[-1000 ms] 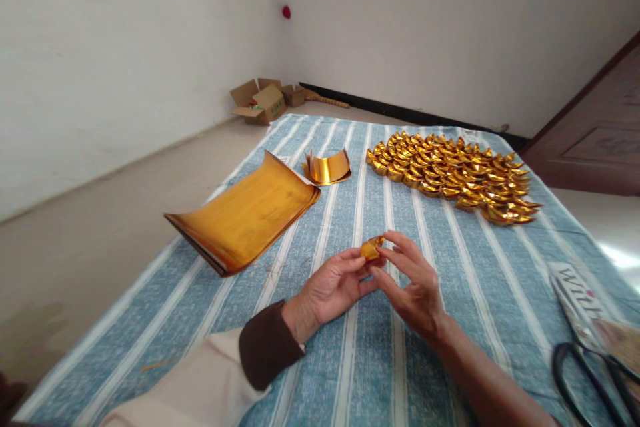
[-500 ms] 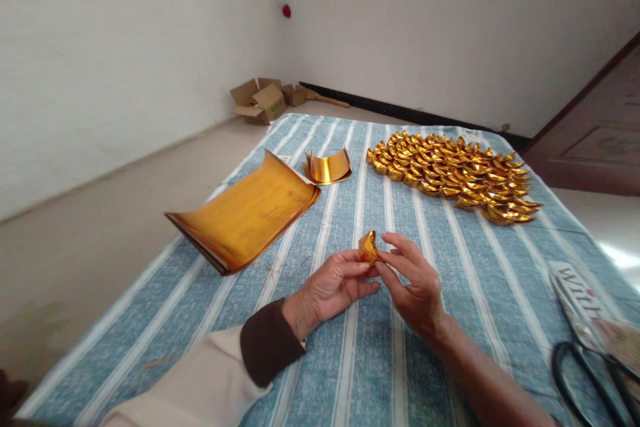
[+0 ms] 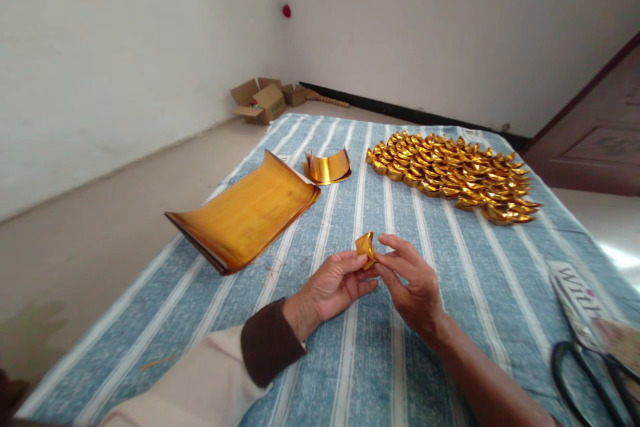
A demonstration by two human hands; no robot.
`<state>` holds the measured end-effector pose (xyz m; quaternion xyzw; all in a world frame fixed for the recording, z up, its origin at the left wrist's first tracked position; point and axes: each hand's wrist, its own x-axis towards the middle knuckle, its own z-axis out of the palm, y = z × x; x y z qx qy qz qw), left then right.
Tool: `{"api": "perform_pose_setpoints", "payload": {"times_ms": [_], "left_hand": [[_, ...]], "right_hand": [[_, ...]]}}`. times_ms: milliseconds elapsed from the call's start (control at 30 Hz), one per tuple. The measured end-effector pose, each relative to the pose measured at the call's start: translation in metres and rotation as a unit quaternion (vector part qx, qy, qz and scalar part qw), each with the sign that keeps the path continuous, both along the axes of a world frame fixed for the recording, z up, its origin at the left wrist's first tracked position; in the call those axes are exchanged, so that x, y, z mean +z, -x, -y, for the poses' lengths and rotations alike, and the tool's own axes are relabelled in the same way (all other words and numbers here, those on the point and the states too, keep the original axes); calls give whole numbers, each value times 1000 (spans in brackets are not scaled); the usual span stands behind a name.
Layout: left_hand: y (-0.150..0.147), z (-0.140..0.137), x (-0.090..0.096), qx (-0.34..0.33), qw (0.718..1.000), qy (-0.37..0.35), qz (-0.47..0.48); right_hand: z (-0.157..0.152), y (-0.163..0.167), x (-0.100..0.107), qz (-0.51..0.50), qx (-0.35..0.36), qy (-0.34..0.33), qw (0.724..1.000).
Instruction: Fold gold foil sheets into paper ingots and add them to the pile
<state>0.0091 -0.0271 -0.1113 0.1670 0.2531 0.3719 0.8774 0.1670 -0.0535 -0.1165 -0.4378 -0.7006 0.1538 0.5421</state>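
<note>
Between both hands, above the striped cloth, is a small folded gold paper ingot [image 3: 365,245]. My left hand [image 3: 336,285] pinches its lower left part between thumb and fingers. At its lower right edge, my right hand [image 3: 414,281] grips it with thumb and index finger, the other fingers raised. Farther off to the right lie many finished gold paper ingots [image 3: 450,173] in close rows. A large stack of gold paper sheets [image 3: 245,213], curled at its ends, lies to the left. Behind it stands a smaller curved stack of gold paper [image 3: 329,167].
The table wears a blue and white striped cloth [image 3: 295,360]. Scissors [image 3: 583,333] with black handles lie at the near right edge, by printed lettering on the cloth. Open cardboard boxes [image 3: 267,101] stand on the floor beyond the table. A brown door [image 3: 600,127] is at the right.
The paper ingot has turned slightly and shifted a little left in my fingers, its flat side now showing more. Both hands have barely moved and keep their hold.
</note>
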Motion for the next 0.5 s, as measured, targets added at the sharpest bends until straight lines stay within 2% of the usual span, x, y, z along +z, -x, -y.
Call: {"api": "perform_pose_setpoints", "payload": {"times_ms": [500], "left_hand": [[-1, 0, 1, 5, 1000, 6, -2]], "right_hand": [[1, 1, 0, -5, -25, -2, 1000]]}}
